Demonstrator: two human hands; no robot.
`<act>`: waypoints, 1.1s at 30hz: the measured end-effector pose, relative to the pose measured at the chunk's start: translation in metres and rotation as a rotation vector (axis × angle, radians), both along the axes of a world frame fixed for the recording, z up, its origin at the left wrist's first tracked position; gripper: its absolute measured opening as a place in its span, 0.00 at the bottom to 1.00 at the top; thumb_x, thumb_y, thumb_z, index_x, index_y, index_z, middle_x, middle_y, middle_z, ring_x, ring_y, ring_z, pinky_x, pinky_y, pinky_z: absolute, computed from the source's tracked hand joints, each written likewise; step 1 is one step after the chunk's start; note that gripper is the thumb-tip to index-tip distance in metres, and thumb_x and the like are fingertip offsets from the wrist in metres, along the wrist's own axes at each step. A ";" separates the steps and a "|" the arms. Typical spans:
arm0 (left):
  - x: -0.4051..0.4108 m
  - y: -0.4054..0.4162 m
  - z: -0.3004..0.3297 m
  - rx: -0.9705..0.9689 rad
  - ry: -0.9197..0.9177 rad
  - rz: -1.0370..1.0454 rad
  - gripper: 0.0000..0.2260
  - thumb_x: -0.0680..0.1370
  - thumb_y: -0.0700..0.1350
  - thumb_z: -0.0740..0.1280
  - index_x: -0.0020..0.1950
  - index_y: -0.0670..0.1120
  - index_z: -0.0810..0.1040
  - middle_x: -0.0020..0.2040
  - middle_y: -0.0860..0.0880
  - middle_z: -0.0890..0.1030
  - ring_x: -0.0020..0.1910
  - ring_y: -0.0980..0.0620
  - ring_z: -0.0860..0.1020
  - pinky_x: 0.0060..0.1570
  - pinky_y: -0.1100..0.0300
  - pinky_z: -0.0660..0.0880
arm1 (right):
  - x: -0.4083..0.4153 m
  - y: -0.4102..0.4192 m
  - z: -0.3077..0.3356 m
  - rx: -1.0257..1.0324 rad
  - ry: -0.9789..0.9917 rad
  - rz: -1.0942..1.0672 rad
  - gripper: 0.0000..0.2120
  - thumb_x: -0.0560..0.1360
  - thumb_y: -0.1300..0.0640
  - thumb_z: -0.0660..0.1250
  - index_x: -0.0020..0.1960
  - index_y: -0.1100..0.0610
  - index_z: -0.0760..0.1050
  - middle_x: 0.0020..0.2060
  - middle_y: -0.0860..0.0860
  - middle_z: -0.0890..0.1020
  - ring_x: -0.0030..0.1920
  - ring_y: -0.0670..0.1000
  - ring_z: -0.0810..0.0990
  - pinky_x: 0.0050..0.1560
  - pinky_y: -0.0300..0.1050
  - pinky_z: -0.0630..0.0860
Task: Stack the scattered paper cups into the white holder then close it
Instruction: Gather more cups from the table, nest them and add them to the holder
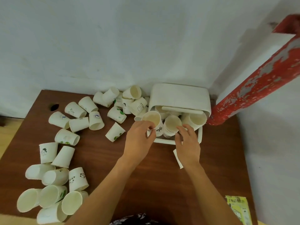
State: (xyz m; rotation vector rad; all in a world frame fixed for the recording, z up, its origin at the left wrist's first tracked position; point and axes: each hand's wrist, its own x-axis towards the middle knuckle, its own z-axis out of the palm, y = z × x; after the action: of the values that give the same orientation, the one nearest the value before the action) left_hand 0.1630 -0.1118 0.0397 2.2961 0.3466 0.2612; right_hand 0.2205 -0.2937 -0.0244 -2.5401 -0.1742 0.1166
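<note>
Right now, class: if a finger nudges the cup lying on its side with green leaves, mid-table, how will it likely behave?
The cup lies on its side on the bare table, so it would probably roll. It tapers, so it would likely curve rather than run straight. It looks like thin, empty paper, so probably light and easily dented.

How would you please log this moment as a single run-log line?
phase: stacking | left hand: holds cup at holder | right hand: touches cup stack | lid: open | loose cups: many on table
</note>
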 end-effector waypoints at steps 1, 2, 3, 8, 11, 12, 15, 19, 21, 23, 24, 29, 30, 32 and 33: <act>0.003 -0.005 0.000 0.003 -0.019 -0.010 0.04 0.76 0.43 0.70 0.50 0.48 0.80 0.46 0.57 0.77 0.47 0.57 0.74 0.46 0.66 0.71 | 0.000 -0.004 -0.001 0.021 0.007 0.004 0.15 0.81 0.51 0.60 0.67 0.48 0.74 0.70 0.43 0.68 0.61 0.50 0.75 0.50 0.46 0.77; 0.006 -0.011 -0.001 0.009 -0.043 -0.023 0.04 0.76 0.42 0.70 0.50 0.48 0.80 0.46 0.57 0.78 0.46 0.57 0.74 0.46 0.65 0.72 | -0.001 -0.009 -0.002 0.037 0.016 0.006 0.15 0.81 0.51 0.60 0.67 0.48 0.74 0.69 0.43 0.68 0.61 0.49 0.76 0.51 0.48 0.78; 0.010 -0.016 -0.001 0.014 -0.067 -0.034 0.04 0.76 0.42 0.70 0.50 0.47 0.80 0.47 0.56 0.78 0.45 0.57 0.74 0.45 0.66 0.72 | -0.003 -0.014 -0.003 0.049 0.024 0.010 0.15 0.81 0.51 0.60 0.67 0.48 0.73 0.69 0.43 0.68 0.61 0.48 0.76 0.52 0.48 0.78; 0.030 -0.041 -0.015 0.062 -0.086 -0.095 0.05 0.75 0.39 0.70 0.51 0.45 0.81 0.49 0.53 0.79 0.51 0.54 0.75 0.47 0.66 0.71 | -0.008 -0.039 -0.005 0.103 0.036 0.027 0.13 0.80 0.56 0.62 0.63 0.50 0.76 0.65 0.43 0.73 0.61 0.45 0.75 0.56 0.44 0.76; 0.044 -0.051 -0.028 0.111 -0.036 -0.138 0.05 0.76 0.40 0.70 0.51 0.45 0.81 0.49 0.52 0.79 0.51 0.53 0.76 0.47 0.59 0.75 | -0.008 -0.053 -0.012 0.090 0.073 0.038 0.12 0.80 0.58 0.62 0.61 0.51 0.77 0.61 0.43 0.77 0.59 0.44 0.76 0.55 0.41 0.76; 0.048 -0.054 -0.032 0.133 -0.011 -0.149 0.04 0.76 0.40 0.69 0.51 0.45 0.81 0.49 0.52 0.80 0.52 0.52 0.75 0.47 0.59 0.75 | -0.008 -0.058 -0.016 0.077 0.095 0.037 0.12 0.80 0.58 0.62 0.61 0.51 0.78 0.60 0.44 0.77 0.58 0.44 0.77 0.56 0.41 0.76; 0.057 -0.062 -0.046 0.174 0.060 -0.172 0.04 0.77 0.42 0.68 0.49 0.46 0.82 0.50 0.52 0.81 0.54 0.52 0.74 0.46 0.60 0.72 | -0.006 -0.073 -0.031 0.019 0.189 0.052 0.13 0.80 0.58 0.63 0.62 0.52 0.77 0.61 0.45 0.77 0.61 0.45 0.76 0.58 0.41 0.75; 0.063 -0.070 -0.060 0.194 0.093 -0.196 0.04 0.77 0.41 0.68 0.47 0.45 0.82 0.47 0.51 0.82 0.51 0.50 0.75 0.43 0.61 0.69 | -0.006 -0.084 -0.047 -0.060 0.350 0.134 0.19 0.78 0.56 0.63 0.69 0.51 0.72 0.67 0.47 0.73 0.66 0.51 0.70 0.61 0.44 0.70; 0.069 -0.071 -0.062 0.185 0.109 -0.209 0.04 0.78 0.41 0.67 0.46 0.44 0.82 0.45 0.50 0.82 0.49 0.49 0.76 0.42 0.56 0.73 | -0.007 -0.086 -0.054 -0.106 0.419 0.184 0.24 0.77 0.55 0.65 0.73 0.50 0.67 0.71 0.47 0.68 0.68 0.53 0.67 0.66 0.48 0.70; 0.076 -0.073 -0.062 0.190 0.148 -0.235 0.06 0.78 0.42 0.65 0.45 0.44 0.81 0.42 0.50 0.80 0.47 0.48 0.75 0.42 0.52 0.75 | -0.008 -0.085 -0.060 -0.149 0.482 0.225 0.29 0.76 0.54 0.66 0.76 0.49 0.63 0.73 0.47 0.64 0.68 0.54 0.66 0.67 0.51 0.70; 0.080 -0.074 -0.060 0.196 0.169 -0.251 0.07 0.79 0.42 0.64 0.44 0.44 0.81 0.41 0.50 0.80 0.45 0.48 0.75 0.42 0.51 0.74 | -0.010 -0.084 -0.064 -0.170 0.503 0.240 0.30 0.76 0.53 0.66 0.76 0.48 0.61 0.73 0.47 0.62 0.68 0.55 0.66 0.66 0.51 0.70; 0.081 -0.076 -0.058 0.200 0.190 -0.275 0.07 0.80 0.43 0.62 0.48 0.45 0.80 0.45 0.50 0.79 0.47 0.50 0.74 0.43 0.54 0.73 | -0.020 -0.076 -0.081 -0.186 0.550 0.225 0.33 0.75 0.53 0.68 0.76 0.46 0.58 0.72 0.47 0.62 0.66 0.55 0.68 0.64 0.51 0.73; 0.080 -0.076 -0.059 0.203 0.193 -0.274 0.07 0.80 0.43 0.62 0.49 0.45 0.81 0.47 0.50 0.79 0.48 0.50 0.74 0.44 0.54 0.74 | -0.021 -0.076 -0.084 -0.177 0.554 0.211 0.33 0.75 0.53 0.68 0.76 0.46 0.58 0.72 0.47 0.61 0.66 0.55 0.68 0.64 0.51 0.73; 0.082 -0.074 -0.062 0.207 0.219 -0.282 0.08 0.81 0.42 0.61 0.51 0.45 0.81 0.48 0.49 0.80 0.49 0.49 0.74 0.46 0.52 0.75 | -0.023 -0.074 -0.087 -0.167 0.552 0.190 0.34 0.75 0.52 0.68 0.77 0.45 0.57 0.72 0.47 0.61 0.67 0.55 0.68 0.64 0.51 0.73; 0.083 -0.074 -0.063 0.210 0.236 -0.291 0.08 0.81 0.42 0.61 0.51 0.45 0.81 0.47 0.49 0.80 0.49 0.48 0.74 0.46 0.51 0.75 | -0.024 -0.073 -0.087 -0.165 0.548 0.184 0.34 0.75 0.52 0.68 0.77 0.45 0.57 0.73 0.47 0.61 0.67 0.55 0.68 0.64 0.51 0.73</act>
State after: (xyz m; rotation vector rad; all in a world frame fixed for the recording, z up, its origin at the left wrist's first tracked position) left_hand 0.2456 -0.1857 -0.0235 2.5540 0.1019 -0.1275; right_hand 0.1969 -0.3669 -0.1116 -2.5412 -0.1842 0.9178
